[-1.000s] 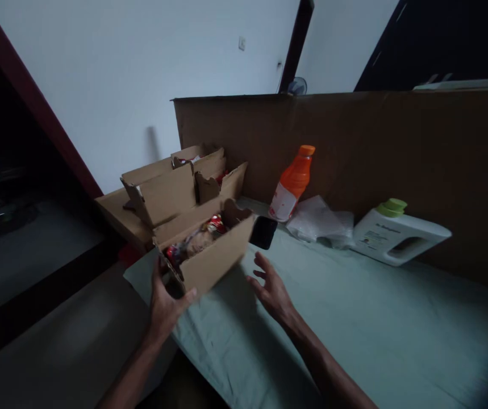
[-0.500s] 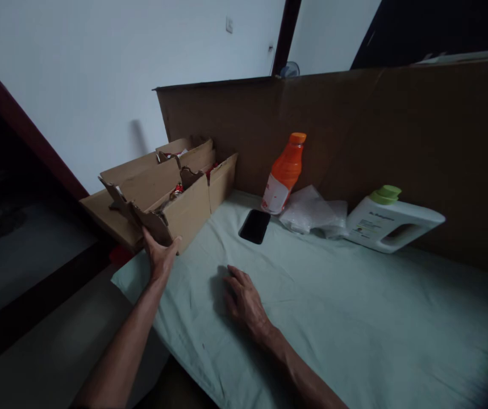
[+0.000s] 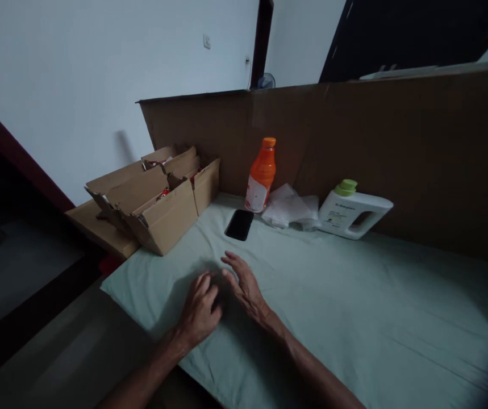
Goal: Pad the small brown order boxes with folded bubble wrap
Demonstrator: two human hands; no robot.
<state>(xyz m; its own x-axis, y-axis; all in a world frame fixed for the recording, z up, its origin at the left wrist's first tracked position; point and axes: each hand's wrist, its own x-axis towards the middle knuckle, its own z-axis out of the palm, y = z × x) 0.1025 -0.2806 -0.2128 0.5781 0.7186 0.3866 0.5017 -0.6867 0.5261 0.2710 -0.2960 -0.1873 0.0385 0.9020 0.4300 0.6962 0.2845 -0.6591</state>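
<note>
My left hand (image 3: 201,307) is over the green cloth (image 3: 333,307), fingers loosely bent and apart, holding nothing I can see. My right hand (image 3: 246,284) is close beside it on the right, open with the fingers stretched forward and nothing in it. A dark phone (image 3: 239,225) lies flat on the cloth just beyond my right hand's fingertips. To the left of the phone stands an open cardboard box (image 3: 178,218) with divided sections and torn edges. Small red items (image 3: 163,193) show inside it, too partly hidden to name.
An orange bottle (image 3: 263,170) stands behind the phone. Clear plastic wrap (image 3: 288,207) lies between it and a white jug with a green cap (image 3: 348,213). A tall cardboard panel (image 3: 431,147) runs along the back. The table's edge drops off at the lower left.
My left hand has let go of the cardboard box and come right and nearer, beside my right hand. My right hand's fingers have straightened. The view has turned slightly right.
</note>
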